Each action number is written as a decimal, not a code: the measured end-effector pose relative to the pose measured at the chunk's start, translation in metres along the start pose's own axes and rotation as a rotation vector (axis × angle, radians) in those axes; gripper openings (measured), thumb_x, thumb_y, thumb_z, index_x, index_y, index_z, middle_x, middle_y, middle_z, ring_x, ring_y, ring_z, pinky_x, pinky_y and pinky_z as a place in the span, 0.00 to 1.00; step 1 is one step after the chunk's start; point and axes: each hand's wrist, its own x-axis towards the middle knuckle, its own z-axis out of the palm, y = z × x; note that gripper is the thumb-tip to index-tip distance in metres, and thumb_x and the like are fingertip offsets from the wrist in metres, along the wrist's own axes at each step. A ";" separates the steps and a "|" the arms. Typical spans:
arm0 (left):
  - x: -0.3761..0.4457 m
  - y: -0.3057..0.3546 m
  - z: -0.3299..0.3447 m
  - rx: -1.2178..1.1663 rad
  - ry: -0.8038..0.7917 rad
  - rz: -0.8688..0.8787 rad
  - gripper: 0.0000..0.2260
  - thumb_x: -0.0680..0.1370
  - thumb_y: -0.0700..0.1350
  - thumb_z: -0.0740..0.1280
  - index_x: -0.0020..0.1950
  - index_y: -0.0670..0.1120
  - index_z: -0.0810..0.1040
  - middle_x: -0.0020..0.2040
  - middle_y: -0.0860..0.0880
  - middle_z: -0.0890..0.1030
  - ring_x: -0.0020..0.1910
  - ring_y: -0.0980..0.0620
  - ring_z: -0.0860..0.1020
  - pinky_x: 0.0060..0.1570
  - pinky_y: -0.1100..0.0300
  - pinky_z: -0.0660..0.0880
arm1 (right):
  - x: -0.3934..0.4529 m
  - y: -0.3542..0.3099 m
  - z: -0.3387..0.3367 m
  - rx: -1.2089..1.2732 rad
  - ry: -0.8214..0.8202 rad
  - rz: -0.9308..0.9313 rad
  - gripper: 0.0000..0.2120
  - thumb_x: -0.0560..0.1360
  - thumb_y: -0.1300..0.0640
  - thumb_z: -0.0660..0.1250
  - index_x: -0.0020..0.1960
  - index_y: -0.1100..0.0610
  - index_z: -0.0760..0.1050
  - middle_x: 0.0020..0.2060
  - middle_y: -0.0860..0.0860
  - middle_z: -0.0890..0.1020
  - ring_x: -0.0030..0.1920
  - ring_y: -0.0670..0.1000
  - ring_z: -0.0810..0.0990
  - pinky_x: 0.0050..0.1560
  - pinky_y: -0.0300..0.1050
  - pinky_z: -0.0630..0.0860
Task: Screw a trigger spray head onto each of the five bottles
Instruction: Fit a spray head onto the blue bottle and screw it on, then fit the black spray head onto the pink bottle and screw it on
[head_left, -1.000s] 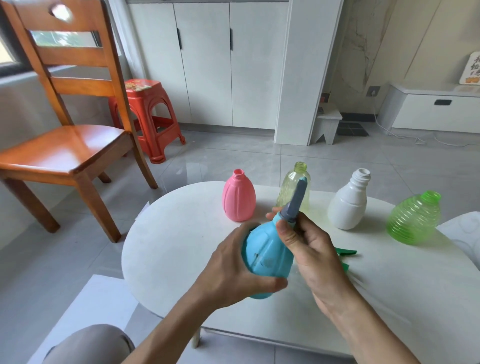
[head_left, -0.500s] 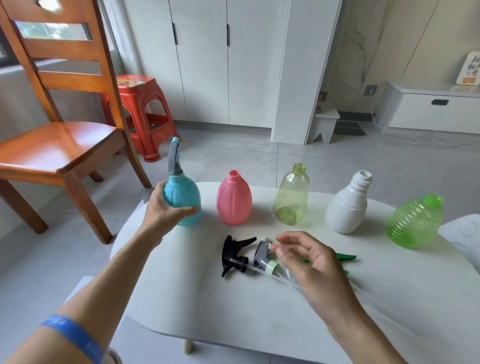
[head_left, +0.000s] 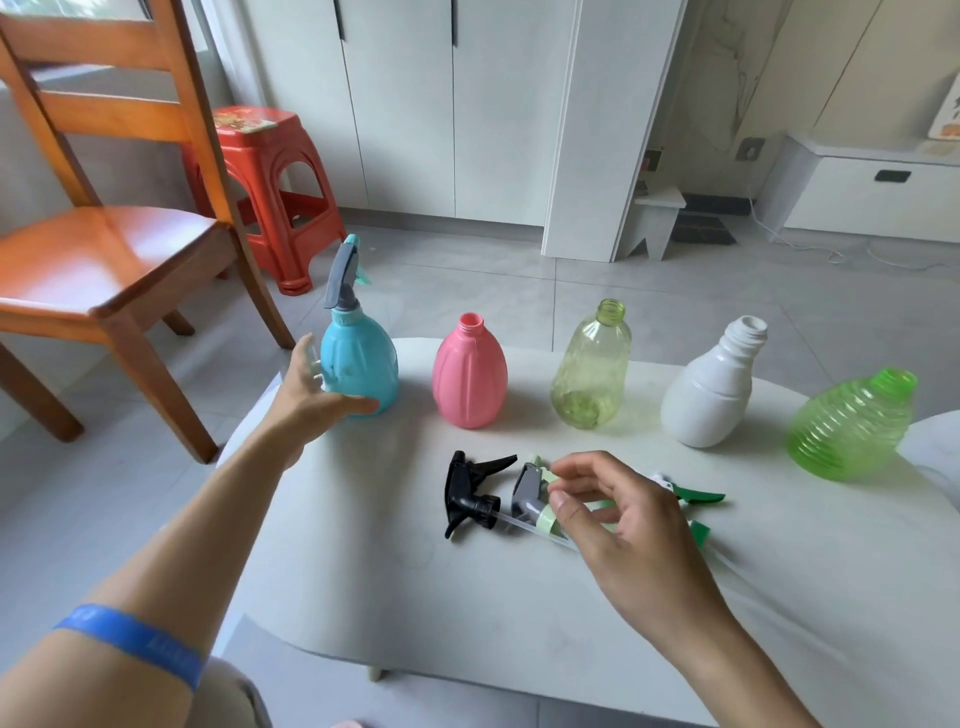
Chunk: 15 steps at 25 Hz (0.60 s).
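Fingers (head_left: 563, 506) on your right hand (head_left: 623, 525) are curled down over the grey-and-pale-green plastic trigger spray head (head_left: 530, 496) lying on the white table (head_left: 363, 571), touching or about to pinch it; can't tell if it's properly gripped. Your left hand (head_left: 311, 395) rests loosely open against the blue plastic bottle (head_left: 358, 364), which already wears its head. Grab by the collar, not the dip tube, feed the tube straight into the next bottle, probably the pink plastic bottle (head_left: 470, 374), and steady it.
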 end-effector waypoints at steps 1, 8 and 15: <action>-0.007 0.004 -0.006 0.057 0.008 -0.072 0.52 0.66 0.37 0.82 0.81 0.52 0.54 0.73 0.42 0.70 0.67 0.42 0.72 0.56 0.56 0.71 | 0.003 -0.001 0.005 -0.089 0.016 -0.045 0.06 0.74 0.52 0.68 0.51 0.45 0.79 0.42 0.40 0.85 0.50 0.41 0.81 0.49 0.42 0.76; -0.078 0.057 -0.028 0.446 0.109 0.081 0.28 0.67 0.49 0.82 0.63 0.54 0.74 0.43 0.52 0.85 0.42 0.50 0.83 0.39 0.54 0.80 | 0.014 0.007 0.079 -0.929 -0.135 -0.313 0.10 0.74 0.57 0.65 0.55 0.53 0.76 0.52 0.51 0.83 0.60 0.59 0.75 0.60 0.56 0.67; -0.095 0.070 0.020 0.413 0.095 0.378 0.13 0.73 0.44 0.76 0.56 0.48 0.80 0.41 0.51 0.83 0.40 0.50 0.82 0.40 0.56 0.78 | 0.020 -0.006 0.052 -0.187 0.069 -0.206 0.13 0.74 0.60 0.71 0.59 0.52 0.81 0.48 0.47 0.83 0.55 0.52 0.78 0.54 0.44 0.73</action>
